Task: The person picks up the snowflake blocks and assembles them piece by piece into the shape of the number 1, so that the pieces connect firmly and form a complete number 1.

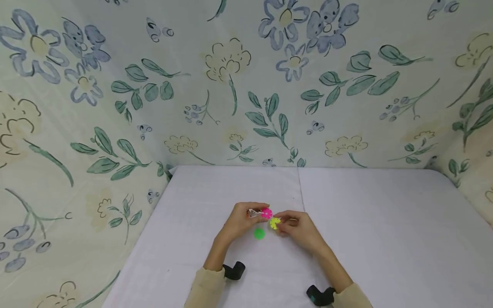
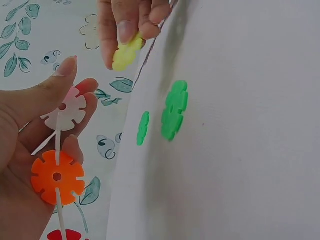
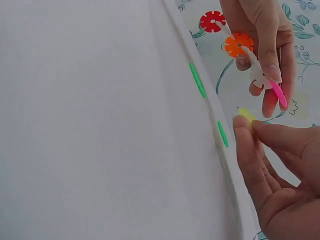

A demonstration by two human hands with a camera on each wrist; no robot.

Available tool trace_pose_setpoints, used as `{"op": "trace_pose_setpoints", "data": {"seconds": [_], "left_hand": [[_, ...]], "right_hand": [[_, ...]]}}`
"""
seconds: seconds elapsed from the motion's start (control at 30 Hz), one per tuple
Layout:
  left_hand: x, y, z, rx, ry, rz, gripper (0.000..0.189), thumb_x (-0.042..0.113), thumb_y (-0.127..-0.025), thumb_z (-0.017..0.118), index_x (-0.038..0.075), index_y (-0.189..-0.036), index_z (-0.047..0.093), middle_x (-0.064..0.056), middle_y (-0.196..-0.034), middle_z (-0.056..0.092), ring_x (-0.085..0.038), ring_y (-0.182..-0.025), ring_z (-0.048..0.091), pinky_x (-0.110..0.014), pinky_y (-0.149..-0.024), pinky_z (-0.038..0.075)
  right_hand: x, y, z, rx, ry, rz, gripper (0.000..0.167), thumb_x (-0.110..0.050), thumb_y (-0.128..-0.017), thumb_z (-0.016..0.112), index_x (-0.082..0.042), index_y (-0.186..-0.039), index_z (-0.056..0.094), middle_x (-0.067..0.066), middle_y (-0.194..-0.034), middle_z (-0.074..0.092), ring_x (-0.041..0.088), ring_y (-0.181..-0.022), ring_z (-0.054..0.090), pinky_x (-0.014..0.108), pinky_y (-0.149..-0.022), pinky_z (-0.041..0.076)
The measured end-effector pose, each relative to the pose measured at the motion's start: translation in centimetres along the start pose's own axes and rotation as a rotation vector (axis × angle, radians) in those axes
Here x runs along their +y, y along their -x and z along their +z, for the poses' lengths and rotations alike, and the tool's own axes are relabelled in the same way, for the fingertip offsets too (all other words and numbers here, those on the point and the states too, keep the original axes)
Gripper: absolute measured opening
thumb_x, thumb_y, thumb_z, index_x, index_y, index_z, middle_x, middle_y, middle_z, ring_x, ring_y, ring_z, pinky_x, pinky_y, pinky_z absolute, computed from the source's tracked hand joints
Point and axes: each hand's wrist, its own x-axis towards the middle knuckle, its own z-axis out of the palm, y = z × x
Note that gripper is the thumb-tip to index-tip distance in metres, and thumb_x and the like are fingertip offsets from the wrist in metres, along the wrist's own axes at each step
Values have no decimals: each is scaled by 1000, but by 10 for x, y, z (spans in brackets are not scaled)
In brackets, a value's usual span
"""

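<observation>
My left hand [image 1: 240,220] holds a white lace threaded through flower-shaped plastic discs. Its thumb and fingers pinch the pink disc [image 3: 280,94] at one end, beside the white disc [image 2: 65,112]. Along the lace, an orange disc [image 2: 57,178] and a red disc [image 3: 213,22] hang by the palm. A yellow flower disc [image 1: 275,223] is pinched between the thumb and fingertips of my right hand [image 1: 300,229], close to the pink one but apart from it. Two green discs, a larger-looking one [image 2: 175,110] and a smaller-looking one [image 2: 143,128], lie on the white cloth near the hands.
A white cloth [image 1: 385,231] with a crease covers the table. Floral fabric [image 1: 231,85] hangs behind it and at the sides. Black wrist-camera mounts [image 1: 235,270] sit at both wrists, by the beige sleeves [image 1: 206,288].
</observation>
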Motion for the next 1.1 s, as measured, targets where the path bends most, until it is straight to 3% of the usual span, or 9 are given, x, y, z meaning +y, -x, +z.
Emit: {"op": "trace_pose_setpoints", "data": {"seconds": [0.2, 0.47, 0.67, 0.93, 1.1], "left_hand": [[0, -1, -3, -16, 4, -4, 33, 18, -89, 82, 9, -120, 78, -3, -123, 77, -20, -120, 68, -35, -100, 52], [1, 0, -6, -36, -31, 48, 30, 16, -89, 82, 10, -118, 79, 0, -112, 75, -18, -103, 66, -24, -81, 48], [3, 1, -7, -31, -33, 50, 31, 16, -88, 83, 10, -118, 79, 0, -112, 77, -17, -105, 69, -26, -82, 50], [4, 1, -7, -33, -19, 21, 28, 22, -87, 84, 14, -114, 80, 1, -112, 79, -16, -103, 68, -24, -81, 49], [5, 2, -8, -24, -18, 7, 25, 22, -88, 84, 16, -112, 81, 1, -112, 80, -13, -100, 64, -22, -78, 47]], "right_hand": [[-7, 1, -5, 67, -107, -41, 32, -2, -93, 74, 3, -125, 69, 25, -107, 68, 15, -88, 78, 33, -80, 63], [-11, 3, -3, 76, -90, -151, 31, -6, -93, 75, 2, -123, 71, 27, -106, 71, 12, -87, 77, 32, -80, 63], [-11, 5, -3, 127, -73, -206, 30, -6, -93, 76, 0, -121, 73, 24, -104, 73, 18, -85, 79, 30, -77, 63], [-10, 6, -3, 92, -46, -270, 29, -6, -94, 74, 1, -122, 73, 25, -107, 75, 15, -87, 79, 29, -78, 63], [-10, 5, -4, 61, -69, -281, 29, -6, -98, 69, 3, -125, 72, 26, -119, 73, 14, -90, 79, 30, -80, 63]]}}
